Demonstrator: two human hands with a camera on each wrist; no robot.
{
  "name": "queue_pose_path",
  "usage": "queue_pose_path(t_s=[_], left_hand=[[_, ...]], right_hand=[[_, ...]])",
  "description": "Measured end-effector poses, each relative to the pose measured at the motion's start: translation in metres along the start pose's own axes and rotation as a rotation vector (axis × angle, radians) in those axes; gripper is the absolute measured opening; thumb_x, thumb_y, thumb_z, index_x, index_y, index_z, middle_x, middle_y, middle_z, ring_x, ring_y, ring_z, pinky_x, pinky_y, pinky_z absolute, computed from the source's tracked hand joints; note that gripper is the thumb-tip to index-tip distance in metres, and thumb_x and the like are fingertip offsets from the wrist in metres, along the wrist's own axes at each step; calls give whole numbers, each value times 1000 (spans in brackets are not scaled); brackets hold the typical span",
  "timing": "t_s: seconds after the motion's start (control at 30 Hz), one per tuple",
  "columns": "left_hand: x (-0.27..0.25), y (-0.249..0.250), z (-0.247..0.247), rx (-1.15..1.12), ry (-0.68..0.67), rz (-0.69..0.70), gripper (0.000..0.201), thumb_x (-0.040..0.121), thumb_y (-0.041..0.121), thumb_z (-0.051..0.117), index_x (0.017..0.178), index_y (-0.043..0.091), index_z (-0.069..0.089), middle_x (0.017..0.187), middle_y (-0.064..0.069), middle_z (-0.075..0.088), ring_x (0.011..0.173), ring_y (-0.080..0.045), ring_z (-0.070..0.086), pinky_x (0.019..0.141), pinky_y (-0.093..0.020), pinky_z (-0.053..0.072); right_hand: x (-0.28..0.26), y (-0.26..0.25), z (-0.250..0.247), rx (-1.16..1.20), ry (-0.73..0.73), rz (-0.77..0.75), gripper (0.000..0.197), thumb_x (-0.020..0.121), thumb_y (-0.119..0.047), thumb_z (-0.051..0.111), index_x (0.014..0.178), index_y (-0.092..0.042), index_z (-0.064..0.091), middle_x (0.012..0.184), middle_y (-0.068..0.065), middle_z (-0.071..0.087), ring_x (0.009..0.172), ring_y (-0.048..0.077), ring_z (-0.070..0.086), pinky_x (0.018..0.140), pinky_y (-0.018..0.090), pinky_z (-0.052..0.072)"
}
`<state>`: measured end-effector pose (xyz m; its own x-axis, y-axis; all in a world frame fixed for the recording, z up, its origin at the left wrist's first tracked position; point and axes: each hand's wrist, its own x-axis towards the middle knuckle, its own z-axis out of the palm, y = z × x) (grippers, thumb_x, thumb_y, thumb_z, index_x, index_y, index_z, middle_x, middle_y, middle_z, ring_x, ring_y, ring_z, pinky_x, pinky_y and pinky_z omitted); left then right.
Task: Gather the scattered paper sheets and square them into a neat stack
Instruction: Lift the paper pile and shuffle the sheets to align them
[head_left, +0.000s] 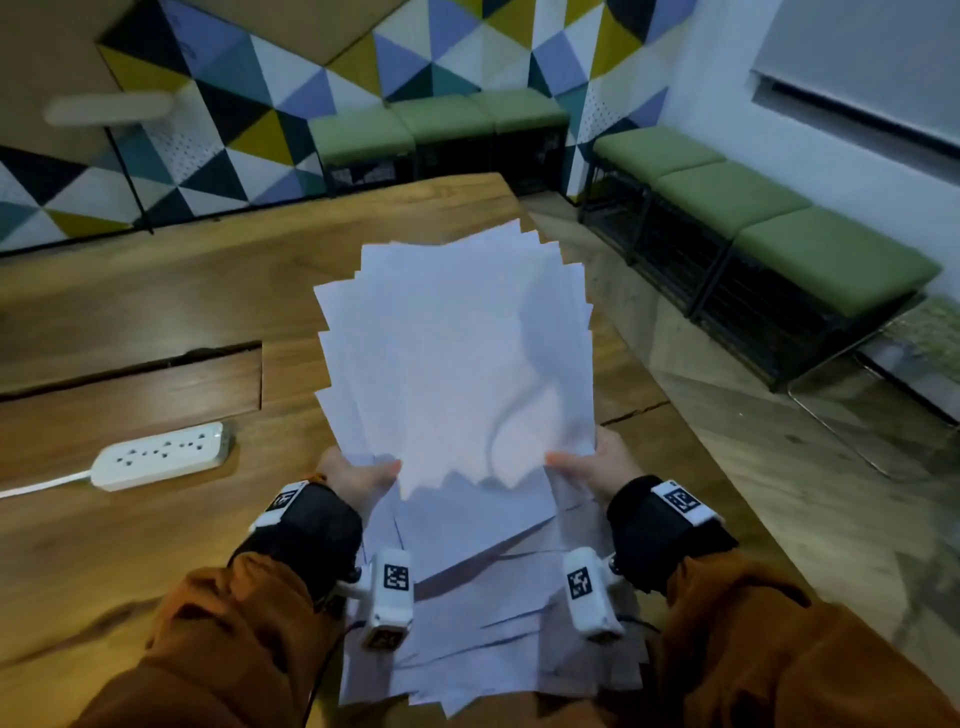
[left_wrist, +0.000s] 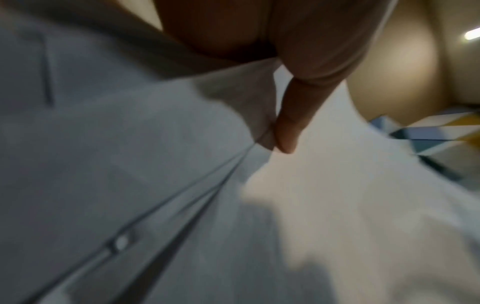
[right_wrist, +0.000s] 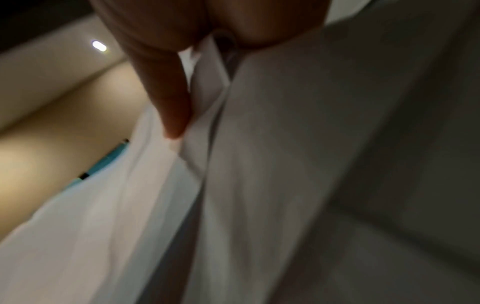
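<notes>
A fanned bundle of white paper sheets (head_left: 457, 358) is held up off the wooden table (head_left: 156, 322), its edges ragged and out of line. My left hand (head_left: 358, 475) pinches the bundle's lower left corner, thumb on top. My right hand (head_left: 587, 467) pinches the lower right corner the same way. More white sheets (head_left: 493, 623) lie spread on the table below, between my forearms. In the left wrist view the thumb (left_wrist: 293, 123) presses onto the paper (left_wrist: 130, 164). The right wrist view shows the thumb (right_wrist: 171, 107) against the folded paper edge (right_wrist: 259, 164).
A white power strip (head_left: 161, 457) with its cable lies on the table to the left, near a recessed wooden panel (head_left: 130, 389). Green cushioned benches (head_left: 753, 228) line the walls beyond the table's right edge.
</notes>
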<state>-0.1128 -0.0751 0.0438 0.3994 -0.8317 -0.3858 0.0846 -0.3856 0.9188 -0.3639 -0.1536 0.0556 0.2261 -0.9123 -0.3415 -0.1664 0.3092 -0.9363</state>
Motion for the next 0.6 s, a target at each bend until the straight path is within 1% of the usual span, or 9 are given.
queue_pose_path(t_s=[0.03, 0.1, 0.2, 0.23, 0.33, 0.37, 0.47, 0.5, 0.6], left_hand=[[3, 13, -1, -22, 7, 12, 27, 68, 2, 76, 80, 18, 57, 61, 3, 69, 47, 5, 63, 91, -43, 45], [8, 39, -8, -10, 78, 17, 47, 51, 29, 87, 80, 23, 51, 55, 3, 63, 40, 17, 53, 86, -36, 43], [4, 70, -17, -71, 30, 116, 44, 38, 40, 87, 63, 25, 54, 38, 12, 62, 35, -1, 57, 71, -32, 48], [-2, 80, -18, -62, 5, 164, 41, 39, 40, 86, 57, 21, 55, 36, 8, 60, 34, -5, 57, 63, -30, 48], [-22, 109, -18, -138, -112, 434, 23, 57, 7, 80, 66, 15, 61, 47, 8, 67, 44, -2, 62, 48, -18, 50], [-29, 119, -19, -144, -149, 491, 28, 50, 14, 83, 70, 15, 63, 52, 8, 70, 49, -2, 64, 50, -15, 51], [-35, 128, -23, -102, -134, 581, 79, 32, 43, 89, 99, 8, 63, 88, 2, 74, 84, -14, 69, 72, -25, 55], [-37, 127, -22, -92, -95, 581, 81, 34, 41, 90, 103, 8, 63, 94, 0, 73, 91, -18, 67, 77, -29, 55], [-39, 103, -13, -133, -40, 467, 42, 59, 5, 81, 96, 13, 63, 85, 8, 76, 90, -18, 67, 79, -29, 55]], right_hand=[[-1, -10, -2, 54, 12, -57, 28, 74, 15, 61, 73, -13, 58, 79, 9, 65, 76, 23, 61, 76, 36, 50], [-5, -31, -8, 157, 4, -166, 28, 68, 13, 67, 74, -13, 59, 63, -5, 70, 61, 11, 63, 63, 26, 52], [-16, -63, -19, 279, -113, -293, 41, 34, -1, 85, 69, -18, 73, 60, -9, 73, 56, 4, 66, 55, 21, 54], [-20, -73, -22, 317, -161, -324, 44, 28, -10, 88, 68, -21, 75, 64, -9, 74, 59, 6, 68, 56, 21, 56], [-28, -97, -30, 362, -239, -367, 55, 21, -35, 92, 72, -22, 77, 73, -6, 76, 67, 11, 71, 60, 26, 58], [-30, -103, -31, 361, -250, -378, 56, 19, -37, 92, 72, -22, 77, 73, -6, 76, 67, 11, 71, 58, 26, 58], [-38, -113, -30, 365, -234, -414, 52, 22, -35, 92, 69, -22, 76, 69, -6, 76, 63, 10, 70, 56, 25, 57], [-40, -113, -29, 354, -198, -401, 46, 27, -31, 91, 69, -22, 76, 68, -7, 75, 62, 9, 70, 55, 25, 56], [-47, -98, -22, 160, -5, -343, 27, 57, 0, 79, 71, -22, 75, 69, -6, 75, 73, 15, 72, 67, 35, 56]])
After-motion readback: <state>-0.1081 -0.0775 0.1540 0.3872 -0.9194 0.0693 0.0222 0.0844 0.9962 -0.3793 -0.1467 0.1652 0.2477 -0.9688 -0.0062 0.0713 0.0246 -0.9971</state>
